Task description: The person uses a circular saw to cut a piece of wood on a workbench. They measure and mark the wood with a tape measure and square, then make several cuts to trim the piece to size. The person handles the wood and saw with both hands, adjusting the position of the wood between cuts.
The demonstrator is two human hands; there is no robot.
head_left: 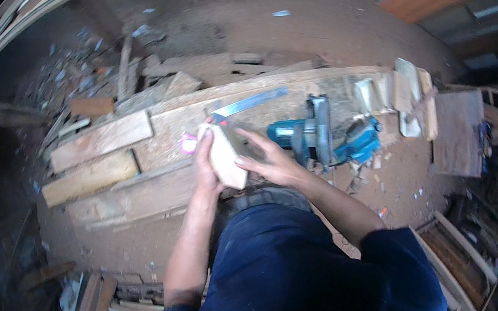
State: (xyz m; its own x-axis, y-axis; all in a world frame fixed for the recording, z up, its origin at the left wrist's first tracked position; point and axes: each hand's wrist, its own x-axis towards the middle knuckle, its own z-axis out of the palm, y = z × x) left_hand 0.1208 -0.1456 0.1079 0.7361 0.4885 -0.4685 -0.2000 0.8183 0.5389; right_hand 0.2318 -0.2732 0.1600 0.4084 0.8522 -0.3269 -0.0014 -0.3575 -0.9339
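A pale, short block of wood (223,154) is held up in front of me, over the near side of the workbench. My left hand (206,170) is wrapped round its left side. My right hand (271,160) grips it from the right, thumb against its lower edge and fingers on the far side, partly hidden. Just beyond the block lies a saw or long flat metal blade (253,101). A small pink round object (188,142) sits left of the block, too blurred to name. Right of my hands rests a teal power tool (322,133) with a dark metal base.
Two planks (101,140) lie at the left of the bench (174,123). Several wood offcuts (407,96) are piled at its right end. Scraps and rubble cover the floor beyond on the left. A wooden box-like frame (459,252) stands behind me at the right.
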